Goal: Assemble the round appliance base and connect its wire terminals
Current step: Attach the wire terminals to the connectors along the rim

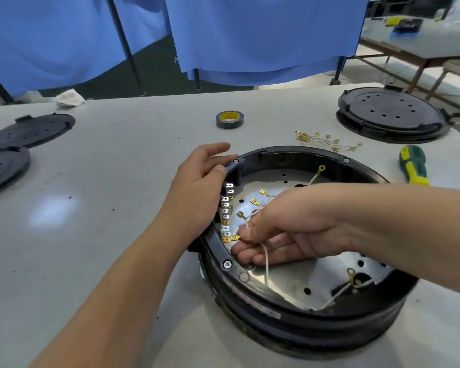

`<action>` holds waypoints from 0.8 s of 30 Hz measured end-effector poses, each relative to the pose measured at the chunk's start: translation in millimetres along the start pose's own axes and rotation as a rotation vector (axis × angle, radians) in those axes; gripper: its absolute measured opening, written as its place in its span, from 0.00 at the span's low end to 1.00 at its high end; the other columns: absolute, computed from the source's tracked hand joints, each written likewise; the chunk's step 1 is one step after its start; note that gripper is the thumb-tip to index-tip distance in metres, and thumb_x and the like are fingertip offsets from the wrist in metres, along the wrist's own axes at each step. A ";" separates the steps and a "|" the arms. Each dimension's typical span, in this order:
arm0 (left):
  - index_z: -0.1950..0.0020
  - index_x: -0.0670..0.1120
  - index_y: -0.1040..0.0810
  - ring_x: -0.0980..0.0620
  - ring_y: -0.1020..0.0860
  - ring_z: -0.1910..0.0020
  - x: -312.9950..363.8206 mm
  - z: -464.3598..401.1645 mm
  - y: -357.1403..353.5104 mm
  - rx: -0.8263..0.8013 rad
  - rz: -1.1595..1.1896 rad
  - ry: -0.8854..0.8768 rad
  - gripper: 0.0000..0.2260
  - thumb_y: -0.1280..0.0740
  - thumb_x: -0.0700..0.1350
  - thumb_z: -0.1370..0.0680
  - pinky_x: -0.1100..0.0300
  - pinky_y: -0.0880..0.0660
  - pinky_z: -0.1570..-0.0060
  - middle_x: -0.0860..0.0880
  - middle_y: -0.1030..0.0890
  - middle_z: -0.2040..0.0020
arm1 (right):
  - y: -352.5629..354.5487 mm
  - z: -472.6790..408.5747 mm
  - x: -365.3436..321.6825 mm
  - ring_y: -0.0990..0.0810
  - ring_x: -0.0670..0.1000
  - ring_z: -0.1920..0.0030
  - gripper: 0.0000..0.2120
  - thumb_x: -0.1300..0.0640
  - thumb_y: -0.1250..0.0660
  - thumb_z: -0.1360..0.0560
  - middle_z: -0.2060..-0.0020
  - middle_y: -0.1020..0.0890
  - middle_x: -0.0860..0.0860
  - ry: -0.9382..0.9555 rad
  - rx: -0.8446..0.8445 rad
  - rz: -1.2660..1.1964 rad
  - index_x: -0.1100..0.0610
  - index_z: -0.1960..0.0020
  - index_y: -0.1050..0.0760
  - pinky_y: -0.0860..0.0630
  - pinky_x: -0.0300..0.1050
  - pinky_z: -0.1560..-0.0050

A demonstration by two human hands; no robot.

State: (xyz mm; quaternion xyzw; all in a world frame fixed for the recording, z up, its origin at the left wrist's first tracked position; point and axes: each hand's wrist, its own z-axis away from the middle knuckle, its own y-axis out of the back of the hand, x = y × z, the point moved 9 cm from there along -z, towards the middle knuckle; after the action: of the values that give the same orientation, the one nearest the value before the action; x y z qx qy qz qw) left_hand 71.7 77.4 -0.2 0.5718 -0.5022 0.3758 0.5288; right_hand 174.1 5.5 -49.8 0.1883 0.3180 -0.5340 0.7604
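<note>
On the pale grey table, near its front right part, stands the round black appliance base, open at the top, with a shiny metal plate inside it. The left hand rests on the left rim of the base; its thumb lies on top of the rim beside a screw, and the other fingers are loosely stretched along the outer side, so they steady the rim more than they clasp it. The right hand reaches down into the base from the right. Its thumb and first finger are pinched together on a white wire with a brass terminal at the end — this terminal is held just at the lowest tab of the terminal row, which runs along the inner left wall. If it is already pushed on the tab, I cannot tell. Three more brass terminals on white wires stand free above the plate, and ring lugs lie further in.

Behind the base lies a small heap of spare wires, and further back a roll of dark tape with a yellow core. A green and yellow screwdriver lies at the right, near a black cover — two more black discs lie at the far left.
</note>
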 end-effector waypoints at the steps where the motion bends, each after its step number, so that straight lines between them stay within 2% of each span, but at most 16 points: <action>1: 0.38 0.48 0.25 0.56 0.20 0.46 -0.2 -0.3 -0.7 -0.006 -0.001 -0.001 0.16 0.45 0.33 0.19 0.65 0.24 0.45 0.52 0.17 0.45 | -0.2 -0.1 -0.3 0.19 0.45 0.73 0.08 0.66 0.39 0.21 0.70 0.17 0.53 -0.001 0.005 0.005 0.62 0.57 0.24 0.20 0.36 0.65; 5: 0.40 0.50 0.24 0.59 0.20 0.47 1.2 -1.1 -1.5 -0.015 -0.038 -0.026 0.18 0.45 0.32 0.19 0.68 0.24 0.47 0.51 0.18 0.43 | -0.6 1.0 -0.8 0.19 0.44 0.73 0.09 0.65 0.39 0.21 0.70 0.17 0.52 -0.003 0.020 0.039 0.61 0.58 0.24 0.21 0.35 0.65; 9: 0.42 0.51 0.23 0.57 0.20 0.44 1.2 -1.3 -1.6 -0.008 -0.037 -0.038 0.19 0.46 0.31 0.20 0.61 0.25 0.41 0.50 0.18 0.42 | -1.0 2.0 -1.0 0.19 0.44 0.72 0.08 0.65 0.40 0.21 0.69 0.17 0.51 -0.002 0.030 0.054 0.60 0.57 0.24 0.21 0.35 0.64; 11: 0.43 0.51 0.23 0.56 0.20 0.44 2.0 -1.4 -1.5 -0.004 -0.041 -0.050 0.20 0.46 0.31 0.20 0.58 0.26 0.42 0.50 0.18 0.42 | -2.0 2.8 -0.7 0.19 0.44 0.71 0.09 0.65 0.40 0.21 0.69 0.17 0.51 -0.004 0.031 0.061 0.61 0.57 0.24 0.21 0.35 0.64; 12: 0.43 0.52 0.23 0.56 0.20 0.45 2.7 -1.5 -1.3 -0.002 -0.041 -0.058 0.20 0.46 0.30 0.20 0.60 0.26 0.43 0.50 0.18 0.42 | -2.4 3.2 -0.5 0.19 0.44 0.72 0.09 0.65 0.40 0.21 0.69 0.17 0.51 -0.005 0.032 0.061 0.61 0.57 0.24 0.21 0.35 0.65; 14: 0.43 0.52 0.23 0.61 0.21 0.46 4.7 -1.2 -1.5 -0.004 -0.041 -0.076 0.20 0.45 0.30 0.20 0.68 0.27 0.48 0.51 0.18 0.42 | -2.9 3.7 0.2 0.20 0.44 0.72 0.09 0.65 0.40 0.21 0.70 0.17 0.51 -0.007 0.035 0.056 0.61 0.57 0.24 0.21 0.35 0.66; 17: 0.43 0.51 0.23 0.63 0.23 0.43 6.9 -0.3 -1.8 -0.006 -0.032 -0.094 0.20 0.45 0.29 0.20 0.77 0.30 0.50 0.50 0.18 0.42 | -3.0 3.9 0.7 0.20 0.44 0.73 0.08 0.65 0.40 0.21 0.70 0.17 0.51 -0.003 0.044 0.044 0.61 0.57 0.25 0.21 0.35 0.66; 24: 0.42 0.50 0.23 0.61 0.23 0.41 6.6 -0.4 -3.3 -0.003 -0.013 -0.100 0.21 0.47 0.29 0.21 0.70 0.28 0.45 0.50 0.18 0.42 | -5.6 2.5 -2.6 0.20 0.43 0.75 0.08 0.66 0.39 0.21 0.72 0.18 0.51 0.013 0.061 0.066 0.60 0.57 0.26 0.22 0.34 0.68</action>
State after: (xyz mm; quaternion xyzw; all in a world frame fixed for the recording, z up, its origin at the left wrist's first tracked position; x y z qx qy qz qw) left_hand 76.3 76.4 5.4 0.5924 -0.5248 0.3425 0.5063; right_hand 169.0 3.7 -45.9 0.2251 0.3002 -0.5167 0.7696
